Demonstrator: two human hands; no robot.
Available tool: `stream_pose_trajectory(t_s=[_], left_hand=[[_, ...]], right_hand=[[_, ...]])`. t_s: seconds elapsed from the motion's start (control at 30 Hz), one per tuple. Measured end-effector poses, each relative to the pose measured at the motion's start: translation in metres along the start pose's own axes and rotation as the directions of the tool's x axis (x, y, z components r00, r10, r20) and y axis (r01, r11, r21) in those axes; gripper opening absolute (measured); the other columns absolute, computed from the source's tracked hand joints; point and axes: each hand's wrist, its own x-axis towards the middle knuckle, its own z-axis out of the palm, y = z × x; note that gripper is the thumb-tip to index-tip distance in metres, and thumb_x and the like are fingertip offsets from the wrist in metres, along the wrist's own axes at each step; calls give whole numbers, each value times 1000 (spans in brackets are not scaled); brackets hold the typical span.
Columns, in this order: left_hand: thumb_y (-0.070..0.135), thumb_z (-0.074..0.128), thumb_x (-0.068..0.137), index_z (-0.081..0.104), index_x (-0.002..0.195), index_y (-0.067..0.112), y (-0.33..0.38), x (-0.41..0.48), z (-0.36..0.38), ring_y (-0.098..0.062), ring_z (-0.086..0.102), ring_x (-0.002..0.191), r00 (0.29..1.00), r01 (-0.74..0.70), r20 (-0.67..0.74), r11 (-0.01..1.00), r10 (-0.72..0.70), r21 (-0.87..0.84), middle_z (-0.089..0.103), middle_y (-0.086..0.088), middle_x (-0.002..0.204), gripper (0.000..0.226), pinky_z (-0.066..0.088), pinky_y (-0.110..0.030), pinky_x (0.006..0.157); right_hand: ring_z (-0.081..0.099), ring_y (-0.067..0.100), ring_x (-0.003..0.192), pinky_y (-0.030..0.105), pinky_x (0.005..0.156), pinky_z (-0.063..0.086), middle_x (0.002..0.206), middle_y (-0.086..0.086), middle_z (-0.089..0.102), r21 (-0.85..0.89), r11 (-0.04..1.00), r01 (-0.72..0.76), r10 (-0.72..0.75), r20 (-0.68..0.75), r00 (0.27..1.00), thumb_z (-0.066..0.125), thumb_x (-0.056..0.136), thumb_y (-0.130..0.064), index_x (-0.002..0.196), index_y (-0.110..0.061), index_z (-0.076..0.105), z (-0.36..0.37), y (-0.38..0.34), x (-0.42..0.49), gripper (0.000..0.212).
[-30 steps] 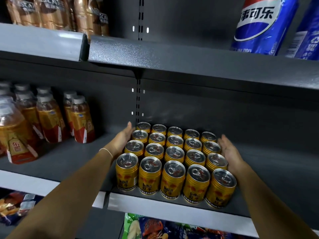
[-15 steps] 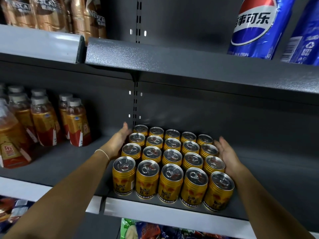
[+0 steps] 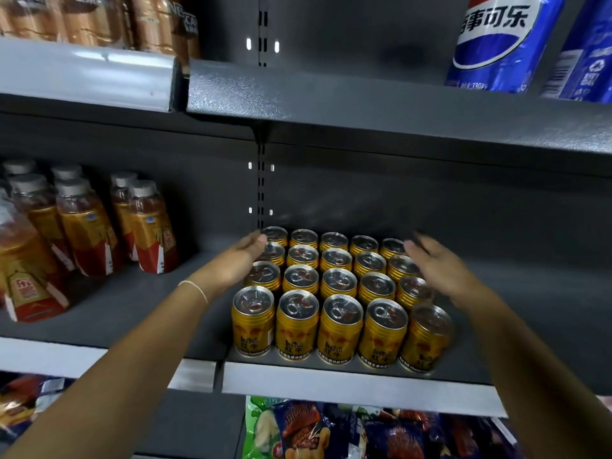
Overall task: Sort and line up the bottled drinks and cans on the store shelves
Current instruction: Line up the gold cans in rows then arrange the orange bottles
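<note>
I had the gold cans (image 3: 337,293) bracketed.
My left hand (image 3: 238,263) lay flat against their left side; right hand (image 3: 437,266), open but blurred, hovered just right.

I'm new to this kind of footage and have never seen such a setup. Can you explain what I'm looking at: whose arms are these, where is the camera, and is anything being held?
There is no machine here. A person wears a camera on the head, so this single picture looks forward and down at their own two bare arms. On the grey shelf stands a block of gold cans, four rows of five. The left hand flanks the block's left side with straight fingers. The right hand, blurred, is open by its right side. Neither holds anything. Tea bottles stand to the left, and blue cola cans are on the shelf above.
</note>
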Motion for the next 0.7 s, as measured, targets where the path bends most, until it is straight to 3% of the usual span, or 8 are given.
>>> stream_pose_trajectory(t_s=[0.1,0.2,0.3,0.43,0.57,0.7], left_hand=[[56,34,99,24,154,28,-4,-20,-1,-14,-2,150,980,-198,90,894,177,401,5,8,163,62,-1,-34,118],[59,22,100,15,156,28,5,-31,12,-19,-14,149,954,-299,228,684,196,665,-4,4,164,64,-12,-41,118],[65,17,96,8,156,32,12,-41,27,-21,-17,149,950,-310,274,579,152,754,-9,4,164,69,-13,-45,119],[68,14,94,7,156,33,10,-46,35,-25,-15,150,952,-305,267,488,149,818,-10,0,164,71,-12,-47,119],[67,12,94,7,156,32,10,-45,37,-26,-13,150,954,-299,261,452,144,840,-8,-1,164,72,-11,-48,120],[67,11,94,6,156,32,10,-46,39,-25,-13,150,960,-280,243,442,141,852,-7,0,164,71,-12,-49,119]], right_hand=[[-6,24,153,43,121,2,167,-1,5,-316,919,234,-227,59,972,33,99,-60,157,-38,19,23,-24,-46,63],[-17,25,152,47,120,-4,166,-5,-8,-473,813,340,-309,144,940,23,96,-68,157,-43,10,64,-47,-73,66],[-22,27,150,47,118,-11,165,-5,-15,-559,762,327,-254,206,945,17,93,-74,156,-45,5,92,-55,-79,71],[-13,30,153,54,120,-3,167,-3,-8,-627,721,294,-202,216,955,9,88,-81,156,-45,9,108,-47,-79,77],[0,30,154,55,120,4,167,-2,7,-663,694,283,-212,187,959,6,88,-79,156,-43,13,115,-44,-77,78],[3,31,154,55,120,7,167,-2,9,-671,688,277,-222,169,960,1,83,-79,156,-42,14,118,-45,-77,83]])
